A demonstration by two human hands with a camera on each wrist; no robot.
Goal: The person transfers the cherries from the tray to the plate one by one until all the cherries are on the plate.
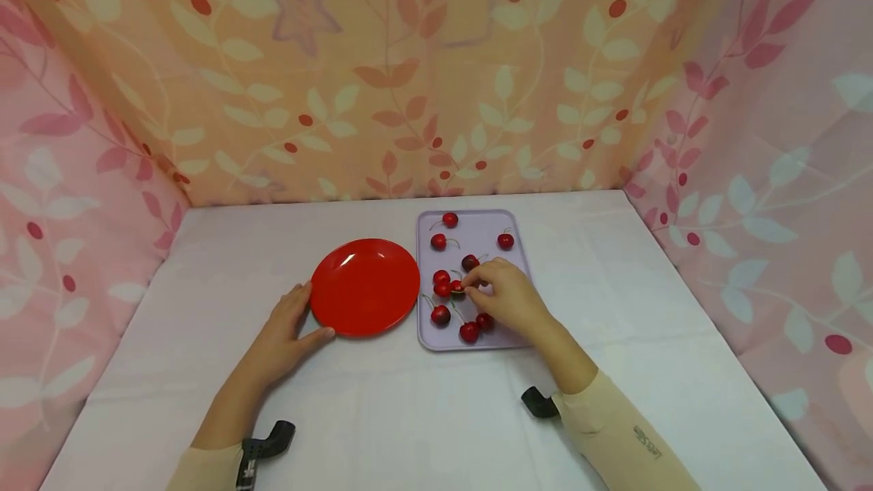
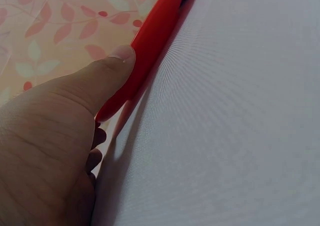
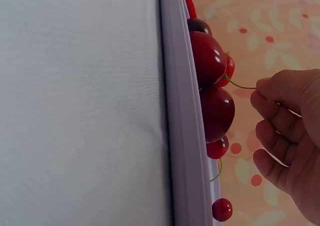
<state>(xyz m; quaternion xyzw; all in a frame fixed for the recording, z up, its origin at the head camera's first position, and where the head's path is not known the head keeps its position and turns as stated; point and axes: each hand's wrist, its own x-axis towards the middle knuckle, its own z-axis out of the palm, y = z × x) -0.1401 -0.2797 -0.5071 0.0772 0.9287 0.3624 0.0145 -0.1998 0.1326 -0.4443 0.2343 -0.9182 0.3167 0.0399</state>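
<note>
A shiny red plate (image 1: 364, 286) lies on the white cloth, with my left hand (image 1: 285, 332) at its left rim. The thumb (image 2: 107, 76) lies along the plate's edge in the left wrist view, the fingers farther round it. My right hand (image 1: 508, 298) is over a lilac tray (image 1: 505, 341) and pinches the thin green stem (image 3: 242, 87) of a cherry (image 1: 458, 286) between thumb and forefinger. The other fingers are loosely bent. That cherry sits low among other dark red cherries (image 1: 469, 332) in the tray.
The tray stands close to the plate's right side. More cherries (image 1: 450, 220) with stems lie scattered in its far half. Flowered cloth (image 1: 436, 97) hangs behind the table (image 1: 409, 415) and along both sides. A black strap mount (image 1: 269, 442) sits at the left wrist.
</note>
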